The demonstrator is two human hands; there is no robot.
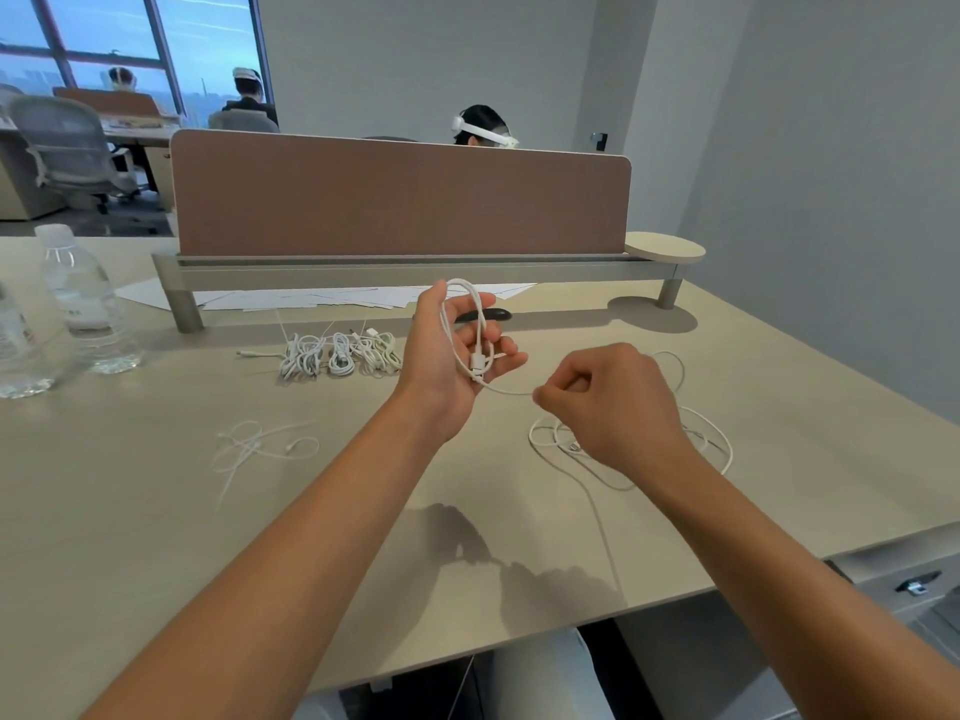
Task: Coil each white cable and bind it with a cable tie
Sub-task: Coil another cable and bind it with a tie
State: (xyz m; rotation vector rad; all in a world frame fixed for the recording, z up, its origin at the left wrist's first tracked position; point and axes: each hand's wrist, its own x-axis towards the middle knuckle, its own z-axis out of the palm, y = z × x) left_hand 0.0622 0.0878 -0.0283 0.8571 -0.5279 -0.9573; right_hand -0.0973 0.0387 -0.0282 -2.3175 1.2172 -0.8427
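Above the middle of the beige laminate desk, the thin white charging cable hangs in loops over the left hand, whose relaxed fingers cradle the coil. At 3 o'clock, the right hand pinches the cable's free run. At 9 o'clock lie the bound white cable bundles, at 7 o'clock the loose translucent cable ties. I judge that the tangled slack behind the right hand could snag and pull the loops off the fingers.
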